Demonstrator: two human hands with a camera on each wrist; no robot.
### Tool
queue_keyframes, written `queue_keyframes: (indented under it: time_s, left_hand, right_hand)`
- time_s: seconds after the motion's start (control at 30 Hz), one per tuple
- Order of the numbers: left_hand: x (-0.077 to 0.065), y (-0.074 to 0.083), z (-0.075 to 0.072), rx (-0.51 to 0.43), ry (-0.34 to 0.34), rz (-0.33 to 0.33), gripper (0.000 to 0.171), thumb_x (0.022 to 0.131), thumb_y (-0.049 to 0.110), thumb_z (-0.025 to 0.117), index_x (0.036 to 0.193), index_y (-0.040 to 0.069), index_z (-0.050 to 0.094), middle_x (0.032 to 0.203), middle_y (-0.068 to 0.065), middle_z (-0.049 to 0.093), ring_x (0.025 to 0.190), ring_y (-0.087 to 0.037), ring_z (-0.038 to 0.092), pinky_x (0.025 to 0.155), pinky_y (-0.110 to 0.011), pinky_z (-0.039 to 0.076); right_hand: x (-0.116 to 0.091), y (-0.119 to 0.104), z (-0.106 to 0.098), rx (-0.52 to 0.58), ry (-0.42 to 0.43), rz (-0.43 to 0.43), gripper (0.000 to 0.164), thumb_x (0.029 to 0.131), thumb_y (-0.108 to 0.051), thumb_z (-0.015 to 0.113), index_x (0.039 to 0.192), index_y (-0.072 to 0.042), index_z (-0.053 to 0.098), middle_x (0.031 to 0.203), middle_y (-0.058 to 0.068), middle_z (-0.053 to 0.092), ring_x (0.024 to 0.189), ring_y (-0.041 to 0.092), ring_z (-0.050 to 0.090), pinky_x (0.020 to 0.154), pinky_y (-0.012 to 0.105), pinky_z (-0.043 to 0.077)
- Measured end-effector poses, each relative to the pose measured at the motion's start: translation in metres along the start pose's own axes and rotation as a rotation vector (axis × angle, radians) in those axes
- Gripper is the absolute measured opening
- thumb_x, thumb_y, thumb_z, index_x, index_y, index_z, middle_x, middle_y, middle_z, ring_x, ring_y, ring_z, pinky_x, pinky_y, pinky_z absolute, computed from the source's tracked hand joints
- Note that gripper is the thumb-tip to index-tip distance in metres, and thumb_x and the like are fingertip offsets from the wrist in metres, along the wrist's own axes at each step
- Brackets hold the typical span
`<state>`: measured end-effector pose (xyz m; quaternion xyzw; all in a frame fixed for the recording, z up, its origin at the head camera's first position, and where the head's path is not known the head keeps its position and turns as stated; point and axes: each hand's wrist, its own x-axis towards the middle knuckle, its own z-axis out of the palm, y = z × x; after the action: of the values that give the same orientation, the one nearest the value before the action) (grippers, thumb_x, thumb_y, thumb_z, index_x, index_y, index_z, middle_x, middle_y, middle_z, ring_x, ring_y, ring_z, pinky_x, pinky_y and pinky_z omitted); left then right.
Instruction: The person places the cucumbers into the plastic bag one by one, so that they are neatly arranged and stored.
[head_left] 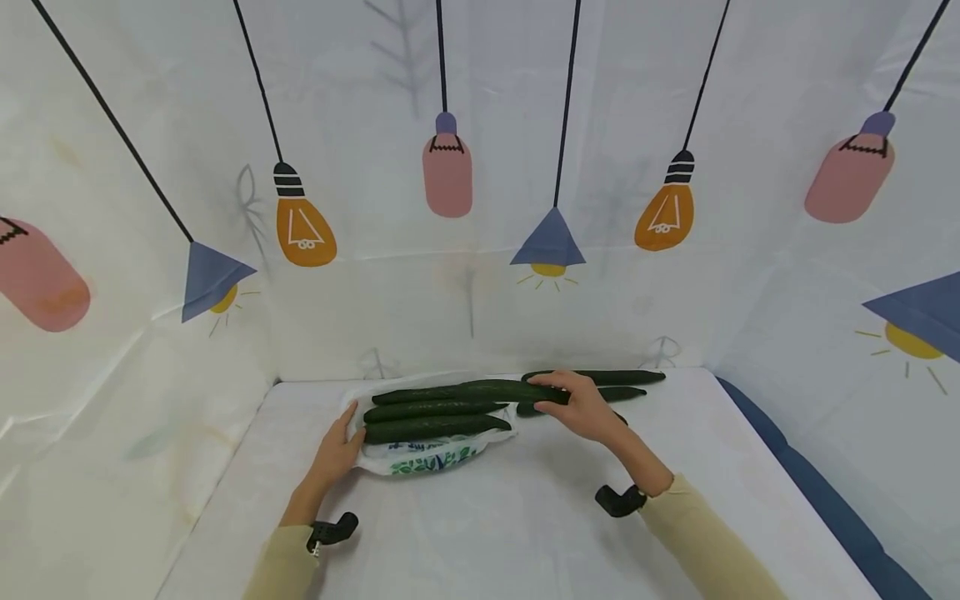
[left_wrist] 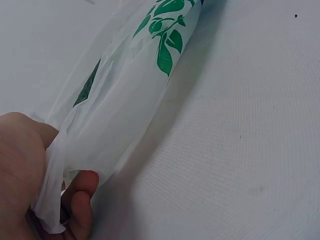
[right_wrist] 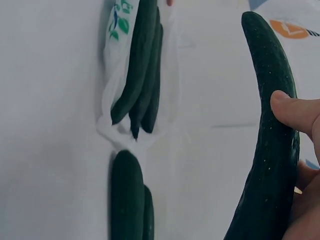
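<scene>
My left hand [head_left: 337, 450] grips the open edge of a white plastic bag [head_left: 378, 461] with green leaf print. In the left wrist view its fingers [left_wrist: 86, 184] curl around the film. Several dark green cucumbers [head_left: 438, 428] lie side by side in the bag. My right hand [head_left: 588, 410] holds another cucumber [right_wrist: 270, 65] near its right end, thumb on one side and fingers on the other. In the head view this cucumber overlaps the far side of the bag. In the right wrist view it is raised above the table.
More loose cucumbers [head_left: 630, 377] lie on the white-covered table [head_left: 525, 533], right of the bag and partly behind my right hand. A white cloth wall [head_left: 480, 308] with printed lamps stands around the table. Blue material [head_left: 813, 492] runs beside the right table edge.
</scene>
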<state>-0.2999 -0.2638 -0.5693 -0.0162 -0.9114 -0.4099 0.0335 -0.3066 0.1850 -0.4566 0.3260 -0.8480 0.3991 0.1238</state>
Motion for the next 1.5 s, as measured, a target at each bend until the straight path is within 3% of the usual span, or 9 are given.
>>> queue_keyframes:
  time_s: [0.23, 0.63, 1.0, 1.23, 1.5]
  left_hand:
    - [0.000, 0.002, -0.003, 0.005, -0.028, -0.012, 0.070, 0.101, 0.025, 0.051, 0.155, 0.003, 0.013, 0.154, -0.030, 0.020, 0.140, -0.047, 0.017, 0.112, -0.057, 0.016]
    - [0.001, 0.007, -0.009, -0.012, -0.036, -0.011, 0.067, 0.101, 0.023, 0.053, 0.155, 0.003, 0.018, 0.155, -0.027, 0.020, 0.141, -0.044, 0.016, 0.112, -0.057, 0.017]
    - [0.010, 0.010, -0.015, -0.006, -0.024, -0.002, 0.064, 0.101, 0.019, 0.050, 0.155, 0.005, 0.019, 0.155, -0.027, 0.021, 0.141, -0.045, 0.017, 0.112, -0.058, 0.017]
    - [0.018, 0.012, -0.020, 0.057, -0.017, 0.032, 0.055, 0.100, 0.015, 0.050, 0.150, 0.000, 0.032, 0.150, -0.029, 0.031, 0.138, -0.047, 0.026, 0.110, -0.058, 0.022]
    - [0.021, 0.012, -0.016, 0.074, -0.009, -0.040, 0.060, 0.096, 0.017, 0.055, 0.147, -0.006, 0.033, 0.146, -0.032, 0.035, 0.134, -0.049, 0.030, 0.107, -0.060, 0.026]
  right_hand:
    - [0.023, -0.008, 0.025, 0.034, -0.018, 0.035, 0.037, 0.084, -0.008, 0.076, 0.120, -0.011, 0.069, 0.118, 0.003, 0.067, 0.110, 0.021, 0.061, 0.090, 0.041, 0.050]
    - [0.057, -0.015, 0.063, 0.055, -0.063, 0.023, 0.037, 0.086, -0.013, 0.075, 0.122, -0.015, 0.067, 0.117, 0.001, 0.066, 0.102, 0.019, 0.059, 0.085, 0.040, 0.049]
    - [0.093, -0.019, 0.090, 0.032, -0.129, 0.047, 0.037, 0.089, -0.016, 0.071, 0.126, -0.014, 0.066, 0.123, -0.001, 0.064, 0.113, 0.019, 0.057, 0.093, 0.037, 0.047]
    - [0.109, -0.026, 0.113, 0.010, -0.188, 0.080, 0.035, 0.091, -0.013, 0.070, 0.126, -0.017, 0.066, 0.126, 0.002, 0.062, 0.115, 0.022, 0.056, 0.095, 0.039, 0.046]
    - [0.121, -0.022, 0.137, -0.021, -0.219, 0.090, 0.035, 0.090, -0.015, 0.070, 0.125, -0.017, 0.066, 0.126, 0.002, 0.063, 0.113, 0.021, 0.057, 0.091, 0.037, 0.049]
